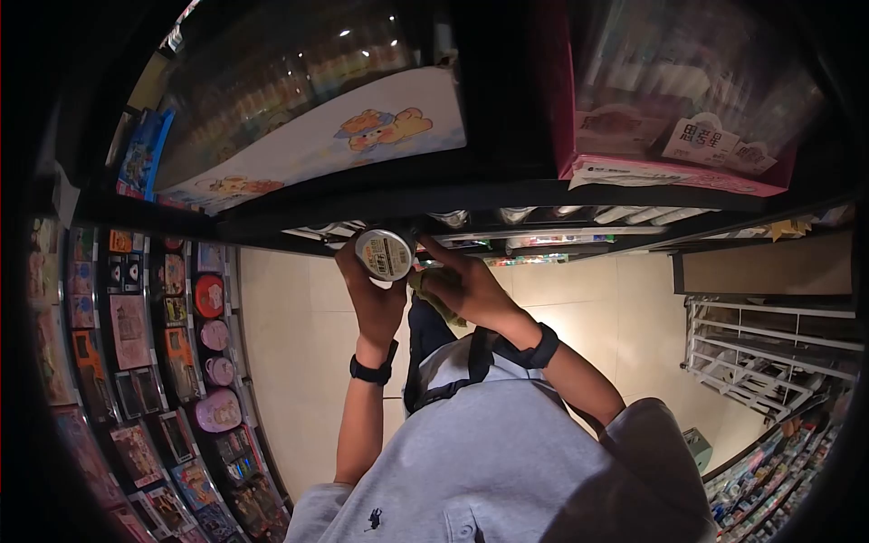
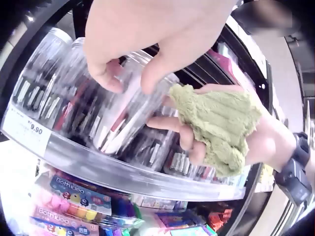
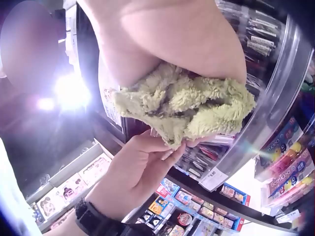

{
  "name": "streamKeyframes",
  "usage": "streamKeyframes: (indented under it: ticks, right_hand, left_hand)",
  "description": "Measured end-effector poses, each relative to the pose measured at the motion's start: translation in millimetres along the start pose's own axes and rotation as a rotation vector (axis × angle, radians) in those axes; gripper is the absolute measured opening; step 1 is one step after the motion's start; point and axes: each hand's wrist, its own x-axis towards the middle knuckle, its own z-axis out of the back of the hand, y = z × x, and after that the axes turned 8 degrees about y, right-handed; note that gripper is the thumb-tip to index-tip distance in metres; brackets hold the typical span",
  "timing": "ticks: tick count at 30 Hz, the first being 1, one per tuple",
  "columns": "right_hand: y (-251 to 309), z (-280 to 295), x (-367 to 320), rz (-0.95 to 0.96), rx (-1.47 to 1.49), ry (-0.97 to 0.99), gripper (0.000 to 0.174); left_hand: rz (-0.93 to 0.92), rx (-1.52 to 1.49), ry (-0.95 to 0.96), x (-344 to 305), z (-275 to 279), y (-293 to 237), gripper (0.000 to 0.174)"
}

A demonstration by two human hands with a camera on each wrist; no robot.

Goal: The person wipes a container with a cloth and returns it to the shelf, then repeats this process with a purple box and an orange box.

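My left hand [image 1: 373,306] grips a clear plastic jar [image 2: 129,105] near its top, thumb and fingers on either side. The jar leans at the front of a shelf, and long thin items show inside it. From above, its round lid [image 1: 385,254] carries a printed label. Beside it, my right hand [image 1: 482,294] holds a fluffy green cloth [image 2: 216,125], bunched under the palm in the right wrist view. Some fingers of that hand extend past the cloth toward the jar's side. Similar clear jars [image 2: 42,73] stand in a row to the left of the held one.
A clear shelf lip [image 2: 142,174] with a price tag [image 2: 28,129] runs below the jars. Boxed colourful goods [image 2: 74,194] sit on the level beneath. Overhead are a cartoon-printed box [image 1: 362,131] and a pink box [image 1: 679,172]. A white wire rack [image 1: 756,353] stands at the right.
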Motion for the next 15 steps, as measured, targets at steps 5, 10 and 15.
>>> streamKeyframes:
  ticks: [5,10,15]
  right_hand:
    - [11,2,-10,0.106,-0.023,0.02,0.052]
    - [53,-4,-26,0.564,-0.116,-0.295,0.047]
    - [58,-23,-41,0.458,-0.368,-0.168,0.036]
  left_hand:
    - [-0.06,-0.153,-0.052,-10,9,-17,0.083]
    - [0.119,-0.216,0.025,-47,31,-56,0.094]
    - [0.098,-0.391,0.138,-72,46,-62,0.103]
